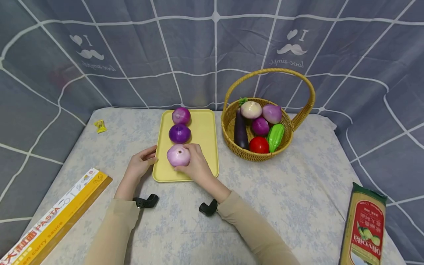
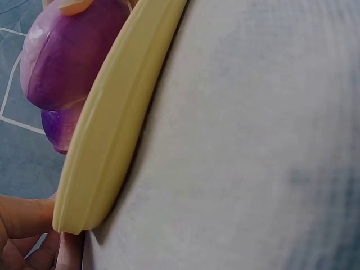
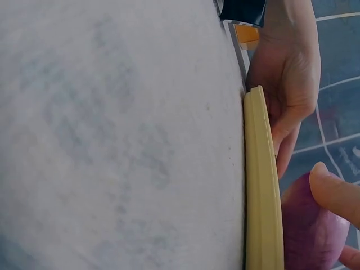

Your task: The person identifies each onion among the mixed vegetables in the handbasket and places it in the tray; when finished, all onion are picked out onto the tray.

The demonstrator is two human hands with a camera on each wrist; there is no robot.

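A light purple onion [image 1: 178, 155] sits at the near end of a yellow tray [image 1: 207, 147]. My right hand [image 1: 197, 165] grips this onion from its right side, thumb near and fingers behind; the right wrist view shows the thumb [image 3: 336, 194] pressed on its skin. At the tray's left rim, my left hand [image 1: 137, 165] holds the edge, with fingertips partly hidden in the head view. Behind the held onion, a dark purple onion [image 1: 180, 133] and a reddish-purple onion [image 1: 181, 116] line up on the tray's left half.
Right of the tray stands a wicker basket [image 1: 243, 152] with a tall handle, holding an eggplant [image 1: 240, 130], a tomato [image 1: 259, 145], a green vegetable [image 1: 275, 137] and several others. A pasta box [image 1: 63, 217] lies left, a candy [image 1: 100, 126] behind it, an Olivoilà packet [image 1: 366, 228] right.
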